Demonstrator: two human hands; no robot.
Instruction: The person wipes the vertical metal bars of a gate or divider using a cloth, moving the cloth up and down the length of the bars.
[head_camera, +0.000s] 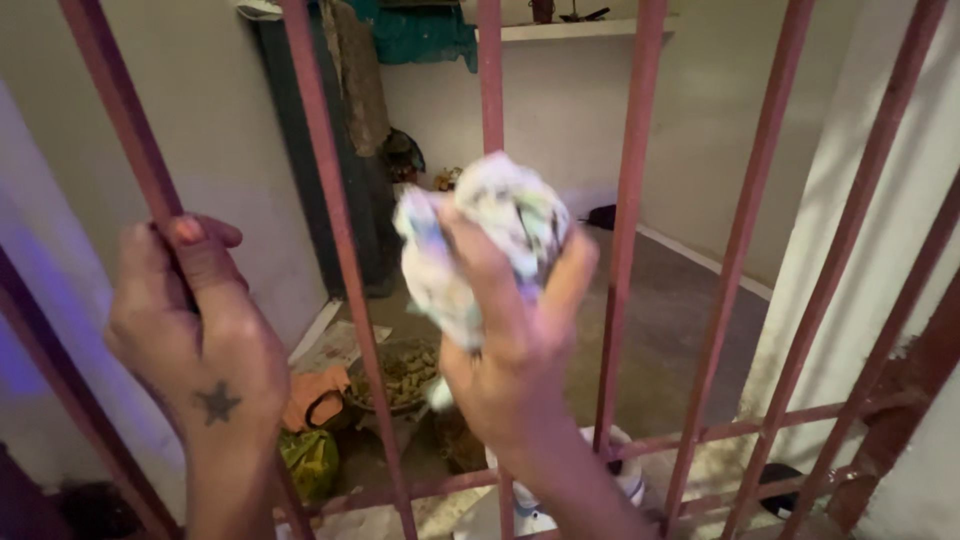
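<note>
My left hand (195, 320) grips a reddish-brown bar (120, 110) of a metal grille at the left. My right hand (510, 330) holds a crumpled white cloth (495, 230) with coloured print, pressed against the middle bar (490, 80) of the grille. The cloth bunches above my fingers and a bit hangs below the palm.
Behind the grille lies a room with pale walls and a grey floor. On the floor below sit a round tray of brownish pieces (400, 375), an orange cloth (315, 395), a yellow-green bag (310, 460) and a white container (625, 470). A shelf (575, 30) runs along the far wall.
</note>
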